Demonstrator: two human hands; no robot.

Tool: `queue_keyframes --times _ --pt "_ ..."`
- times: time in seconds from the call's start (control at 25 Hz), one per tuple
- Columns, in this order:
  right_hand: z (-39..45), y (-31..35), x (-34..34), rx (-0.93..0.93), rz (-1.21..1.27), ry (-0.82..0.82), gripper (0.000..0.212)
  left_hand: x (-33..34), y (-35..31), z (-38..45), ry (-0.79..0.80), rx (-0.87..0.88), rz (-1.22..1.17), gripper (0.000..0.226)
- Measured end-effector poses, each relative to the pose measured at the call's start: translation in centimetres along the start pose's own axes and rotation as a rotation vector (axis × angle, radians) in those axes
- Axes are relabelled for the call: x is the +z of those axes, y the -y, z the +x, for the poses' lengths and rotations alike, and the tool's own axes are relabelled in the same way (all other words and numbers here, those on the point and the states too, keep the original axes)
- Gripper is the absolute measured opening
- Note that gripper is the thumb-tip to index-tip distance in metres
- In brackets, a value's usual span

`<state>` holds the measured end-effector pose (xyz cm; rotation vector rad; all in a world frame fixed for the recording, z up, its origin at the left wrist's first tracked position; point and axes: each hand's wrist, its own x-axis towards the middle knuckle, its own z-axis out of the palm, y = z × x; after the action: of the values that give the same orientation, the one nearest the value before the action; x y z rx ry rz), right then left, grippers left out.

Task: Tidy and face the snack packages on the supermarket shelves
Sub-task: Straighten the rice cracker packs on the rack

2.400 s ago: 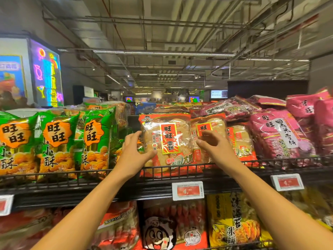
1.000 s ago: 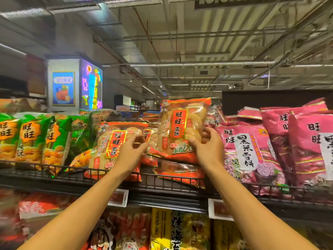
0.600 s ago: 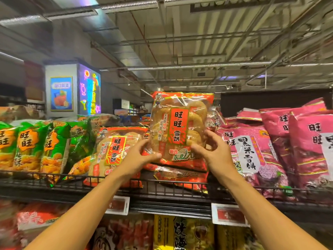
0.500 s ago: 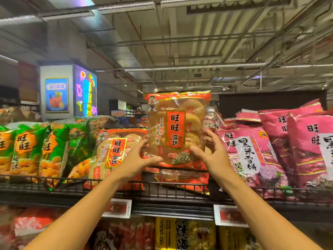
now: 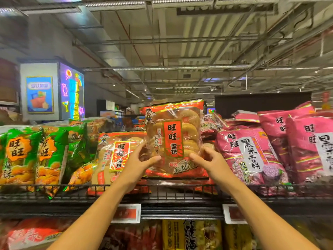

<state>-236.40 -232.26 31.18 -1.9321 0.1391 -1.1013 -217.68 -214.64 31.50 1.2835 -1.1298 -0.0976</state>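
Note:
An orange-red bag of rice crackers (image 5: 173, 139) stands upright, label facing me, just above the top shelf's wire rail (image 5: 167, 187). My left hand (image 5: 137, 164) grips its lower left edge and my right hand (image 5: 210, 162) grips its lower right edge. A second bag of the same kind (image 5: 115, 156) leans on the shelf to the left, partly behind my left hand. Another orange bag lies flat under the held one, mostly hidden.
Green snack bags (image 5: 34, 156) fill the shelf's left part and pink bags (image 5: 266, 150) its right. Price tags (image 5: 127, 213) hang on the shelf front. The lower shelf holds red and yellow packages (image 5: 191, 235). A neon sign (image 5: 72, 91) glows far left.
My right hand lifted the orange-red bag off the shelf, my left hand joined it, and together they turned it upright. It now sits slightly lower and squarer.

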Motion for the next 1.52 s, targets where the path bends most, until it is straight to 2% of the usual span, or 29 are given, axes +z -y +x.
queue_keyframes --times 0.04,0.12,0.2,0.28,0.36,0.44,0.64,0.8,0.96,1.24,1.36,1.4,1.52 --pt "-0.1 0.0 0.0 -0.005 0.009 0.001 0.018 -0.2 0.1 0.1 -0.007 0.013 -0.013 0.081" --pt "-0.2 0.1 0.1 -0.008 0.024 -0.007 0.034 -0.6 0.3 0.1 -0.021 0.044 -0.022 0.071" --pt "-0.3 0.4 0.2 -0.027 0.036 -0.015 0.046 -0.6 0.7 -0.1 -0.033 0.098 -0.063 0.072" --pt "-0.3 0.3 0.1 -0.08 0.017 0.011 0.049 -0.5 0.7 -0.3 -0.056 0.174 -0.073 0.066" --pt "-0.3 0.1 0.0 -0.125 -0.004 0.041 0.05 -0.3 0.5 -0.6 -0.077 0.243 -0.064 0.047" --pt "-0.4 0.0 -0.2 -0.139 0.013 0.051 0.048 -0.2 0.3 -1.0 -0.108 0.252 -0.062 0.038" --pt "-0.5 -0.6 -0.6 -0.126 0.017 0.03 0.036 -0.6 1.1 -1.0 -0.059 0.242 -0.052 0.042" --pt "-0.9 -0.5 -0.5 -0.138 -0.027 0.039 0.052 -0.7 0.5 -1.5 -0.008 0.304 -0.058 0.045" --pt "-0.9 -0.3 -0.6 -0.101 -0.061 0.026 0.052 -0.5 0.2 -1.9 0.042 0.301 -0.09 0.046" --pt "-1.1 -0.1 -0.7 -0.038 -0.053 0.033 0.038 -0.7 0.2 -1.9 0.007 0.313 -0.042 0.039" --pt "-1.4 0.6 -0.3 -0.079 0.071 0.051 0.058 -0.9 0.5 -1.7 0.019 0.292 -0.063 0.047" --pt "-1.5 0.9 -0.2 -0.089 0.107 0.065 0.059 -1.0 0.6 -1.7 0.018 0.271 -0.077 0.05" --pt "-1.7 1.1 -0.2 -0.125 0.134 0.093 0.038 -1.2 0.7 -1.7 0.03 0.237 -0.135 0.054"
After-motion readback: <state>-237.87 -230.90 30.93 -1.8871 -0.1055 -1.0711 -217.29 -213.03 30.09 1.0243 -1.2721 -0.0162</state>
